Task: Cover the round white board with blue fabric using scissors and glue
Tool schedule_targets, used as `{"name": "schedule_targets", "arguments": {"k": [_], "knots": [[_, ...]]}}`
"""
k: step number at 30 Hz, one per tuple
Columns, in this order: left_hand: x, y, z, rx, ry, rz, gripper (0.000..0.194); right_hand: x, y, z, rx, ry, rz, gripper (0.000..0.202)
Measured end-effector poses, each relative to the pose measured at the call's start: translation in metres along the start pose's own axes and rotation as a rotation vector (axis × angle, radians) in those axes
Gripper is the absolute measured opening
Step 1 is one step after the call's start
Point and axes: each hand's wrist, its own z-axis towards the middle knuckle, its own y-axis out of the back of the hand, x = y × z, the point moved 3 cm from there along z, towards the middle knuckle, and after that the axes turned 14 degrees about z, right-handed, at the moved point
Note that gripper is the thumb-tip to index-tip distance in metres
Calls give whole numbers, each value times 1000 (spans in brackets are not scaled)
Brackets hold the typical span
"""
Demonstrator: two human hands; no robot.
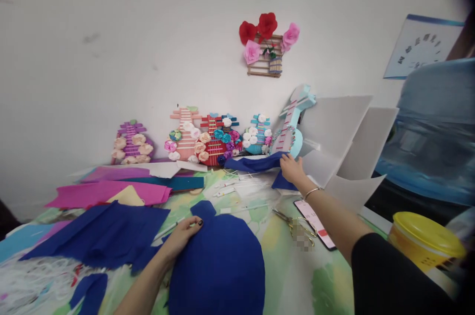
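Note:
A dark blue lute-shaped piece (218, 265), with a rounded body and a short neck, lies in front of me on the table. My left hand (183, 238) grips its upper left edge by the neck, fingers closed. Farther off, my right hand (292, 170) is closed on the end of a long strip of blue crepe paper (256, 162), reaching past the clutter. Gold-handled scissors (297, 225), partly blurred out, lie below my right forearm, beside a phone (315, 223) with its screen lit. Left of my left hand is a wrinkled blue crepe sheet (100, 231).
Several flower-decorated model lutes (185, 131) lean on the wall at the back. Pink paper (111, 193) is stacked on the left, above tangled white strips (33, 280). White boards (334, 127), a yellow-lidded tub (426, 236) and a large water bottle (438, 102) stand at right.

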Motion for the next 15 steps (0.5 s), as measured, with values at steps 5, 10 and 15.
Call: {"name": "schedule_targets", "arguments": {"k": [5, 10, 15], "knots": [[-5, -14, 5, -33, -75, 288, 23, 19, 52, 11, -171, 72, 99, 38], [-21, -14, 13, -243, -129, 230, 29, 43, 124, -16, -284, 251, 189, 34], [-47, -28, 10, -115, -103, 8, 68, 64, 174, -62, -405, 469, 384, 34]]}}
